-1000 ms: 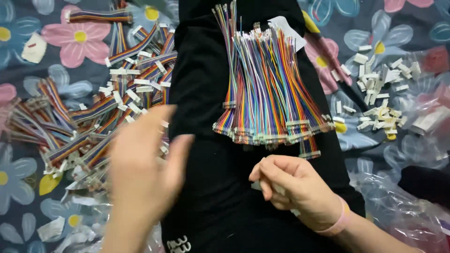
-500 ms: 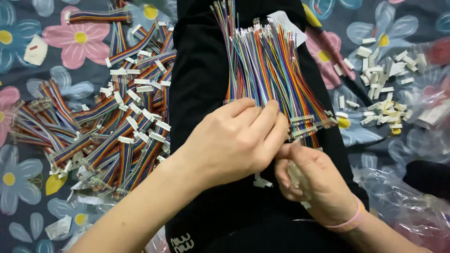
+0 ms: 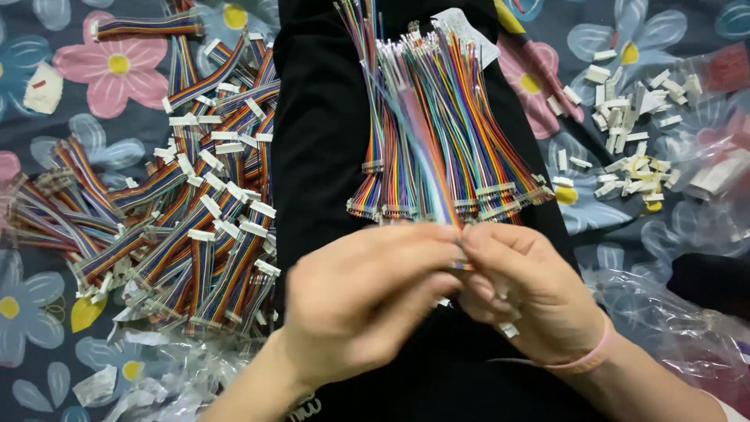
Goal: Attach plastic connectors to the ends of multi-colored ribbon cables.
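Head view: one rainbow wire strip (image 3: 426, 160) is pinched at its near end between the left hand (image 3: 367, 301) and right hand (image 3: 531, 293), both grips closed on it. Its long axis runs far-left from the fingers, over a bundle of wires (image 3: 453, 133) on black cloth (image 3: 320, 141). Finished strips (image 3: 195, 227), too many to count, are piled left; white connectors (image 3: 625, 141) are scattered right.
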